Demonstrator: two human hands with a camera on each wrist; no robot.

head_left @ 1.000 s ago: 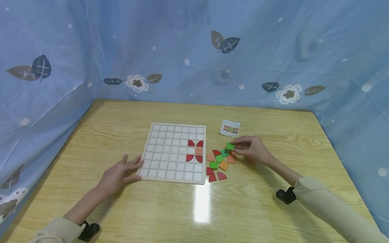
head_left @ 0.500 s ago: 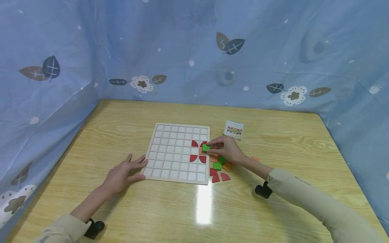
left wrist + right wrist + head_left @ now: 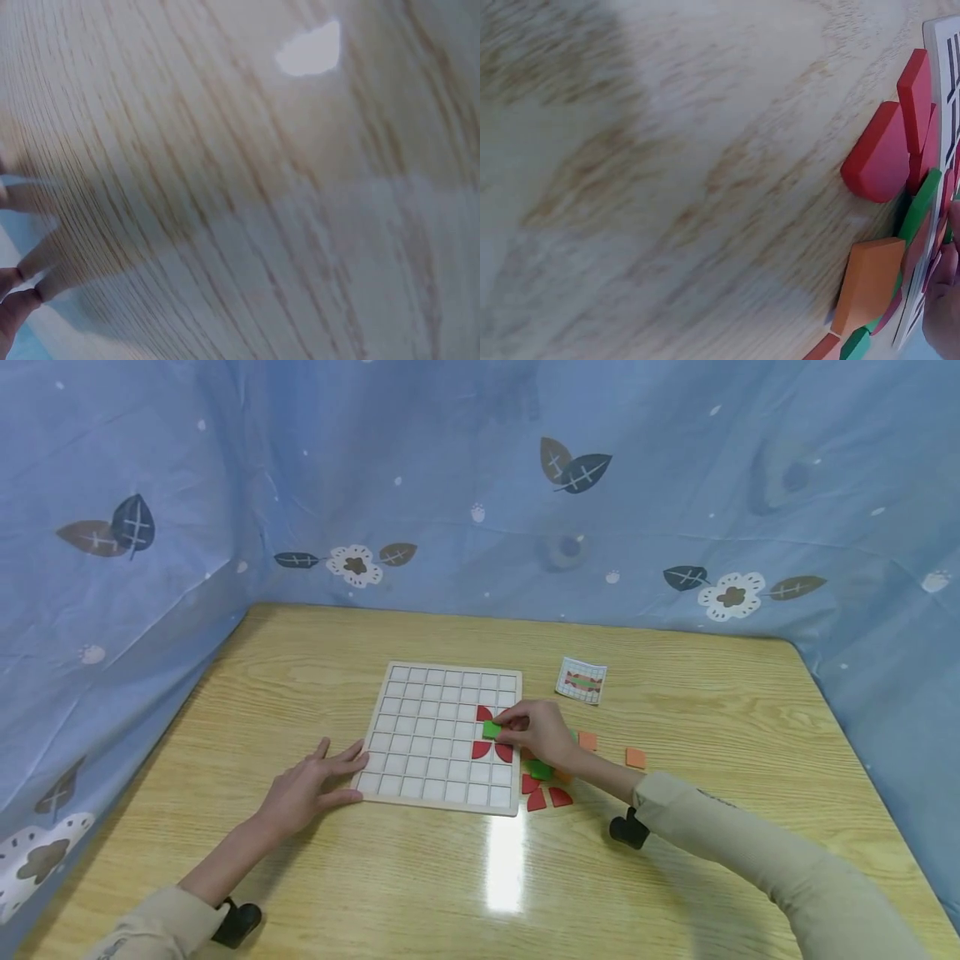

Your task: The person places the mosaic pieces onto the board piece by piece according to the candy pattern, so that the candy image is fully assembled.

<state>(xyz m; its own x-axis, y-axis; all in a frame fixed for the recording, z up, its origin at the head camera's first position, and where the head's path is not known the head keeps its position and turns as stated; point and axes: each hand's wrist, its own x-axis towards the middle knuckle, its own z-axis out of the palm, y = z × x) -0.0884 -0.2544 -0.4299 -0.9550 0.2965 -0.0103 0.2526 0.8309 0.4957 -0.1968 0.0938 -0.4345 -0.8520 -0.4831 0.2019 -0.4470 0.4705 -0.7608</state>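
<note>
Green tile (image 3: 491, 730) moved inward over board (image 3: 421, 747) beneath grip; right hand (image 3: 542, 732) pinches it; probably light, stiff; hold by edges.

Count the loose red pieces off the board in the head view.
3: one red piece beside the board, a second just below it in frame, a third right of that. The right hand may hide more.
</note>
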